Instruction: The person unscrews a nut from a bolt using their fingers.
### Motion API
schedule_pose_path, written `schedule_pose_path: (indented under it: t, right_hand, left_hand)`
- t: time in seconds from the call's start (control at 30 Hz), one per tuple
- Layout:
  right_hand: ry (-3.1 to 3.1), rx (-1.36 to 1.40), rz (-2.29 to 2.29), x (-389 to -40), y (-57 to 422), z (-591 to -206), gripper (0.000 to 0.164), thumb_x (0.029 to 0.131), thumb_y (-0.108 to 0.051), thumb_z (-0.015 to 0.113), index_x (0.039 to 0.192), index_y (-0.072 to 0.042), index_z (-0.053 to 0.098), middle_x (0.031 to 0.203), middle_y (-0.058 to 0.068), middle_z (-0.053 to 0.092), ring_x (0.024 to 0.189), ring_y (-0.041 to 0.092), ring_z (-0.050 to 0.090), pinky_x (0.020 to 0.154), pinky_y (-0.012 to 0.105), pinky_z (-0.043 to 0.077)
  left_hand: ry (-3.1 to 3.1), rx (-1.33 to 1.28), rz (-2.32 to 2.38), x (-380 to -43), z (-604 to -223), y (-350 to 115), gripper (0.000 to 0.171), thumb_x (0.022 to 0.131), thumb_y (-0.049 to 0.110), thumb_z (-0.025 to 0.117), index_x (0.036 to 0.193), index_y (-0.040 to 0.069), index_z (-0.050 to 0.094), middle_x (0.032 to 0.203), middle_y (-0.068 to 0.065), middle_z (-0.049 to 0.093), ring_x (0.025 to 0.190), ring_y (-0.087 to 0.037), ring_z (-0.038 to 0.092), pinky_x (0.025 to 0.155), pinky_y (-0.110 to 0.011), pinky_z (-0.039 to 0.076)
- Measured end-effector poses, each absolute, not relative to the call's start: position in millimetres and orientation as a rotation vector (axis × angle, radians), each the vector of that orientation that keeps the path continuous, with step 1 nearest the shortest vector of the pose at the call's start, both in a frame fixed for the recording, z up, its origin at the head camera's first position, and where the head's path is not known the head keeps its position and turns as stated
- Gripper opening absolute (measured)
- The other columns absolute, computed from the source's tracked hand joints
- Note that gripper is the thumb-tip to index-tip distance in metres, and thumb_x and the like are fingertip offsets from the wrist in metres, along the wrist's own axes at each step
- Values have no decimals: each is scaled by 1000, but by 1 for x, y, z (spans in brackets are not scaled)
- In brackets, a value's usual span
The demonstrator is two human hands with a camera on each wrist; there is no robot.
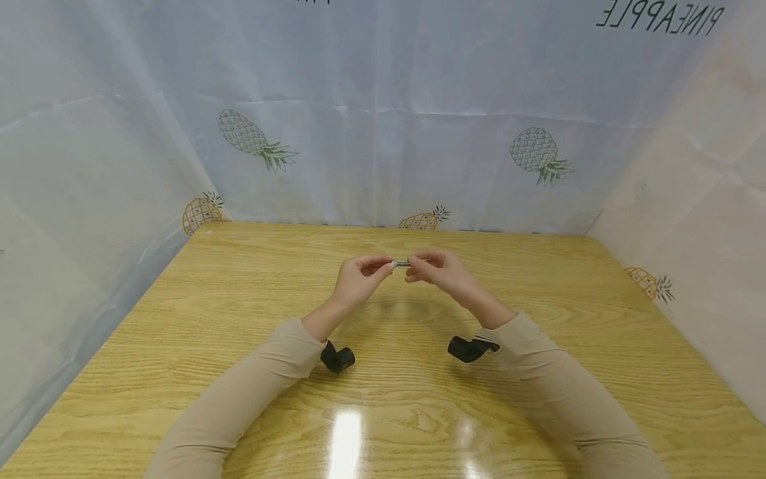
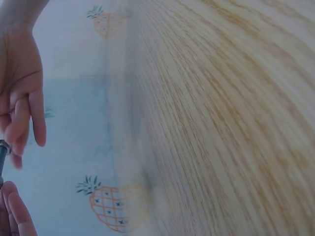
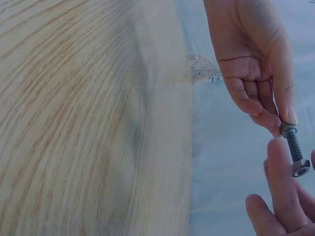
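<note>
Two bare hands meet over the middle of the table (image 1: 287,266), toward its far side. Between them, a small metal bolt (image 3: 294,145), held up off the wood, a faint shadow on the surface beneath. Head view: bolt lies roughly crosswise, level, one end at each hand.

Left hand (image 1: 354,283): pinches one end. Right wrist view shows thumb and fingertips closed on the collar (image 3: 288,129) there; remaining fingers curl loosely in toward the palm.

Right hand (image 1: 441,271): fingertips at the other end, around the hex end (image 3: 300,168), which has a hollow in its face. Right wrist view puts a finger close on one side, its tip blurred, and a sliver of another digit at the frame edge opposite. Cannot tell whether they press on the metal or sit just beside it. Left wrist view: one outer finger hangs apart from the rest. Threads plain along the shank between the two ends.

Beige sleeves (image 1: 251,379) on both forearms. A black fitting (image 1: 338,359) juts from under the left cuff, a second black fitting (image 1: 467,349) from under the right.

Table yellow, wood-grained, bright glare on the near part. Pale curtain (image 1: 383,166) behind and to both sides, printed with green and orange pineapples; reversed lettering high on the right.
</note>
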State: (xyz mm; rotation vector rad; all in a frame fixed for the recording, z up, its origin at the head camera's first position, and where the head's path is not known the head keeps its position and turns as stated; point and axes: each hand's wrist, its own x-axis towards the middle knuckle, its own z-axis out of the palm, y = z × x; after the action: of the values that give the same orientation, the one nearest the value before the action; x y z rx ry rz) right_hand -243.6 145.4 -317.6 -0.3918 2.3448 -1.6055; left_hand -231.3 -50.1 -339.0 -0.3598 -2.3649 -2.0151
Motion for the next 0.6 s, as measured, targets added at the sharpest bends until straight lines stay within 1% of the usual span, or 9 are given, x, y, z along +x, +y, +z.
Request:
schedule_pose_path:
  t: [0.07, 0.1, 0.13, 0.2, 0.3, 0.37, 0.43, 0.53, 0.6]
  right_hand:
    - [2322, -371, -1612, -243, 145, -317, 43, 97, -31, 51, 129, -2, 52, 110, 18, 65, 93, 17, 69, 107, 46, 41]
    - [2322, -363, -1608, -243, 145, -317, 42, 97, -31, 51, 128, -3, 53, 109, 16, 66, 93, 14, 69, 107, 45, 41]
    - [2323, -365, -1614, -243, 145, -316, 40, 97, -28, 51, 128, -2, 53, 109, 16, 66, 94, 15, 68, 107, 46, 41]
    - [2341, -383, -1613, -242, 145, -317, 38, 96, -23, 54, 127, -2, 53, 113, 18, 64, 103, 23, 65, 108, 49, 39]
    - [2360, -415, -1625, -242, 145, -318, 36, 93, -17, 59, 125, -4, 54, 120, 20, 60, 116, 35, 57, 107, 51, 38]
    - [2378, -414, -1614, -243, 146, -318, 39, 91, -20, 62, 126, -6, 53, 122, 20, 59, 118, 37, 54, 106, 53, 38]
    - [2381, -390, -1602, -242, 145, -317, 41, 91, -25, 61, 128, -9, 52, 122, 18, 60, 119, 34, 55, 106, 53, 38]
    - [2352, -370, -1580, -243, 146, -316, 46, 94, -33, 55, 132, -8, 50, 121, 17, 63, 117, 28, 58, 108, 51, 37]
    - [2317, -352, -1584, -243, 146, -316, 45, 97, -34, 50, 132, -5, 50, 119, 18, 64, 114, 25, 61, 109, 47, 38]
  left_hand:
    - [-2376, -351, -2020, -225, -331, -50, 30, 91, 14, 61, 116, -2, 64, 113, -21, 65, 103, -31, 64, 88, -32, 54]
    - [-2381, -350, -2022, -221, -327, -50, 30, 91, 13, 60, 116, -3, 64, 114, -22, 65, 104, -32, 63, 89, -32, 54]
    - [-2386, -352, -2015, -218, -323, -50, 29, 92, 11, 60, 116, -4, 63, 113, -23, 65, 104, -33, 63, 89, -33, 54]
    - [-2381, -363, -2007, -217, -323, -50, 30, 92, 11, 59, 116, -5, 63, 113, -23, 65, 103, -33, 63, 88, -32, 54]
    - [-2375, -369, -2006, -216, -322, -50, 29, 92, 11, 59, 116, -5, 63, 113, -24, 64, 104, -34, 63, 88, -32, 54]
    - [-2376, -368, -2011, -217, -323, -51, 29, 92, 11, 59, 116, -5, 63, 114, -24, 64, 105, -35, 62, 88, -32, 54]
    - [-2377, -367, -2013, -217, -323, -51, 29, 92, 11, 59, 116, -5, 63, 114, -24, 64, 105, -36, 62, 89, -33, 54]
    - [-2382, -362, -2008, -226, -333, -51, 30, 92, 12, 59, 116, -5, 63, 114, -23, 64, 104, -35, 62, 88, -33, 54]
    - [-2378, -358, -2011, -232, -339, -51, 31, 92, 14, 60, 117, -4, 63, 114, -22, 65, 103, -34, 63, 87, -33, 55]
